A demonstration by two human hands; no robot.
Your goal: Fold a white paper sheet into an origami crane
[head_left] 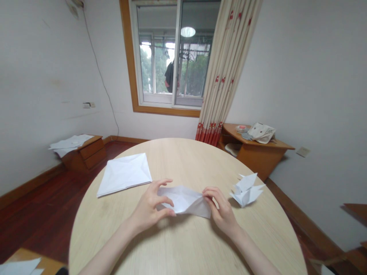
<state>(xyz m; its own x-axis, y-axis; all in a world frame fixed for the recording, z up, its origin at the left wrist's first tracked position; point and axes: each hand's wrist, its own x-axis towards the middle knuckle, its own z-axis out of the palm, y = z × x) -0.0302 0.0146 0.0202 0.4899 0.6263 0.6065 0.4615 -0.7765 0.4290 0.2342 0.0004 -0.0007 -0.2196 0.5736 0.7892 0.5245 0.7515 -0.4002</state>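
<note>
Both hands on one piece of thin white paper (183, 198), low over the middle of the near half of the table, in front of the person. It's creased and bowed, a raised fold running toward its right end, smooth matte faces, slightly translucent.

Left hand (155, 204): fingers curved and spread wide, thumb and fingertips apart around the paper's left end, index lifted clear (can't tell how firmly the thumb bears on the near edge). Right hand (219, 206): narrow, thumb and fingers pinching the paper's right end.

Table (177, 160): one, round top, pale wood grain. Paper on it, three lots:
- the one piece in hand
- one flat white stack (126, 173), roughly four-sided, creased top, layered edge, just beyond the left hand; sheet count unreadable
- one spiky folded paper cluster (246, 191), sharp triangular points, right of the right hand, not touching it; can't tell if one piece or several

Around: one cream curtain (223, 68), red motifs, red hem; one window with two sliding panes, wood surround (166, 110); one brown wooden two-drawer cabinet (91, 152) at left with white sheets (71, 142) on top; one wooden desk (258, 158) at right, soft cream cloth bag (261, 132) on it.
</note>
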